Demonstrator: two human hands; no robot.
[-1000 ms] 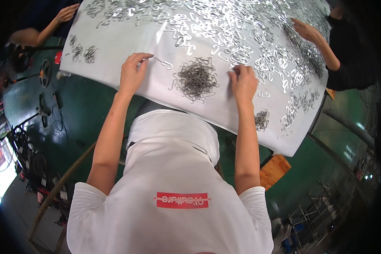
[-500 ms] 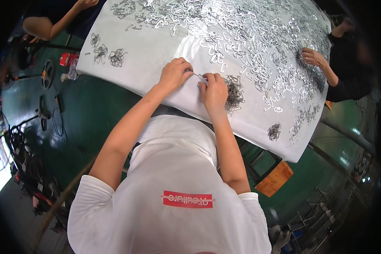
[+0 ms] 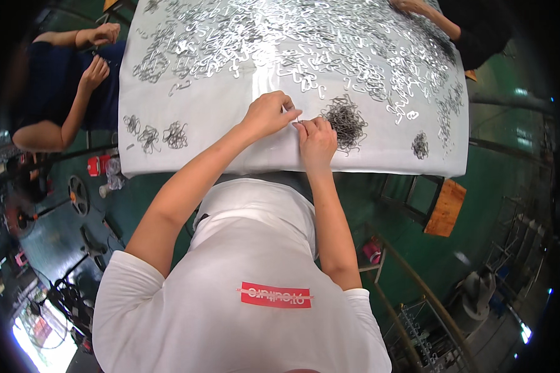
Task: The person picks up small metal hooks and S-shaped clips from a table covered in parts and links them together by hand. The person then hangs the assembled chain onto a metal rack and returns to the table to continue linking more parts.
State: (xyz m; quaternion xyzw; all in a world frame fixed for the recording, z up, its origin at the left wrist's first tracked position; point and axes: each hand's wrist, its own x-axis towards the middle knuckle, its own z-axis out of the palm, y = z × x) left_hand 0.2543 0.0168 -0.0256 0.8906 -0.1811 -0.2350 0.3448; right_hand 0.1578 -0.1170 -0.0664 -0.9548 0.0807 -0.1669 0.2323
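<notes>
Close above the near part of the white-covered table [image 3: 230,152], my left hand [image 3: 269,115] and my right hand [image 3: 318,140] meet fingertip to fingertip. Both are closed in a pinch on a small, thin metal hook [image 3: 298,119]; the fingers cover most of it, so its full shape is hidden. Just right of my right hand lies a dense, dark heap of bent wire hooks [image 3: 346,123]. Shiny loose metal hooks [image 3: 298,46] are spread thickly over the far half of the table.
Small clusters of hooks [image 3: 175,134] lie at the table's left, and another small pile [image 3: 420,145] at its right. Co-workers' hands are at the far left [image 3: 95,73] and far right [image 3: 417,7]. A wooden stool [image 3: 446,208] stands by the near right edge.
My view has turned, so the table's near edge now runs nearly level. My hands stay pinched together on the small piece. The left co-worker's hands have come into fuller view.
</notes>
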